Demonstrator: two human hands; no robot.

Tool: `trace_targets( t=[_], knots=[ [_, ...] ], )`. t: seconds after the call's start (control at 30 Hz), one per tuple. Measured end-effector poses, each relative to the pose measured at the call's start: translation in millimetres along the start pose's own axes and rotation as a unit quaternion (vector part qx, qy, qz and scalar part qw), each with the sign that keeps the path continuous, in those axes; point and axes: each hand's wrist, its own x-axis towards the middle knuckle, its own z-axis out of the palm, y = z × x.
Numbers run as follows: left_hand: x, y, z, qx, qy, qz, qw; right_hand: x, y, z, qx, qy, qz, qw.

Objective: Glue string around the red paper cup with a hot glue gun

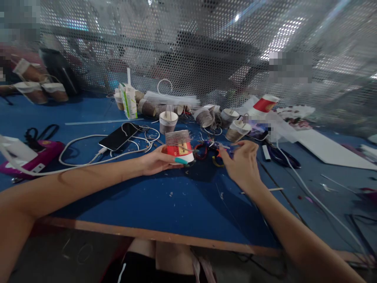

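Left hand (159, 159) gripping a red-and-white cup (177, 149) wound with greyish cord, over the blue table (182, 204).
The right hand (243, 163) is apart from it, fingers bent (whether they pinch a thread, I cannot tell). Behind the red-and-white cup stands a paper cup (167, 127); a black phone (119, 136) lies leftward; a perforated screen (159, 51) rises beyond.
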Motion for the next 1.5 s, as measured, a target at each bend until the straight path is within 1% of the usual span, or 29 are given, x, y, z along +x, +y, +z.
trace_targets(
  t=[0.03,0.07,0.1,0.2,0.23,0.3,0.4,0.47,0.57,0.63,0.73,0.8,0.9,0.97,1.07,1.27,1.5],
  knots=[
    [0,-1,-0.8,0.005,-0.002,0.002,1.000,2,2,1,-0.086,-0.004,0.000,0.996],
    [1,-2,-1.3,0.012,-0.007,0.005,1.000,3,2,2,-0.149,-0.018,0.005,0.989],
    [1,-2,-1.7,0.020,-0.013,0.008,1.000,3,2,3,-0.179,-0.044,0.018,0.983],
    [2,-5,-1.8,0.042,-0.028,0.017,0.999,5,1,3,-0.176,-0.129,0.071,0.973],
    [2,-6,-1.6,0.047,-0.028,0.019,0.998,6,1,3,-0.164,-0.142,0.085,0.972],
    [3,-7,-1.2,0.054,-0.022,0.023,0.998,9,1,3,-0.132,-0.146,0.101,0.975],
    [3,-7,-1.3,0.049,-0.014,0.023,0.998,12,3,1,-0.088,-0.126,0.096,0.983],
    [4,-6,-1.7,0.026,-0.016,0.013,0.999,11,3,-3,-0.088,-0.099,0.082,0.988],
    [5,-3,-1.7,-0.027,-0.021,-0.018,0.999,7,0,-8,-0.086,-0.022,0.035,0.995],
    [5,-1,-0.7,-0.050,-0.025,-0.037,0.998,4,-3,-10,-0.041,0.043,-0.009,0.998],
    [4,0,1.7,-0.052,-0.019,-0.044,0.998,0,-7,-9,0.070,0.128,-0.090,0.985],
    [4,-1,3.3,-0.041,0.006,-0.041,0.998,-3,-10,-7,0.143,0.155,-0.146,0.967],
    [4,-1,5.1,-0.024,0.051,-0.041,0.998,-10,-15,-5,0.202,0.150,-0.211,0.944],
    [5,-2,6.3,-0.018,0.068,-0.041,0.997,-15,-17,-4,0.201,0.145,-0.247,0.937],
    [6,-3,8.4,-0.012,0.083,-0.033,0.996,-22,-20,-3,0.171,0.158,-0.285,0.930],
    [6,-4,11.8,-0.011,0.083,-0.016,0.996,-29,-21,0,0.141,0.180,-0.307,0.924],
    [5,-3,9.8,-0.011,0.084,-0.014,0.996,-32,-20,1,0.093,0.192,-0.364,0.907]
  ],
)
